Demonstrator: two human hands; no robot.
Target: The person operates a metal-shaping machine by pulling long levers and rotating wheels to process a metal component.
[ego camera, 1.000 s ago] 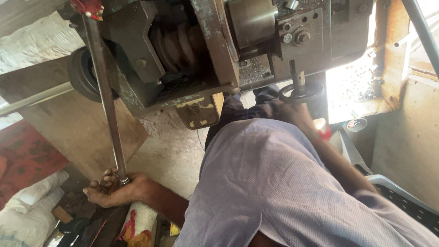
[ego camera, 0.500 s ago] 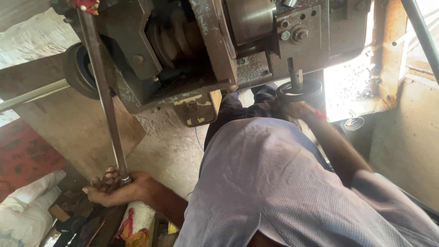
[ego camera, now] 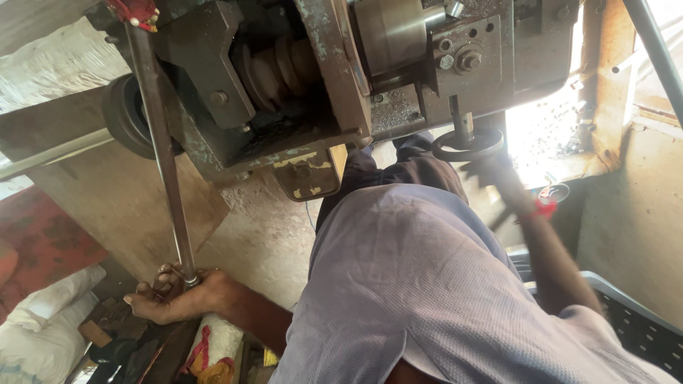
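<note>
Left hand (ego camera: 178,299) clenched around the lower end of a long grey steel lever rod (ego camera: 162,153); right hand (ego camera: 491,167) blurred at the small black round handwheel (ego camera: 467,144), grip impossible to judge. Rod slim, dull and scuffed, running steeply upward, slightly leaning left, to a red-tipped top beside the dark greasy iron machine (ego camera: 299,78).

left hand (ego camera: 181,299) fisted low, right hand (ego camera: 491,171) raised (blurred), both arms outstretched.

Pale lilac-grey shirt (ego camera: 427,284), fine woven texture, short sleeves w/ both forearms bare. Dark trousers (ego camera: 409,167) below. Red thread band (ego camera: 545,208) on right wrist (blurred, so detail unclear).
</note>
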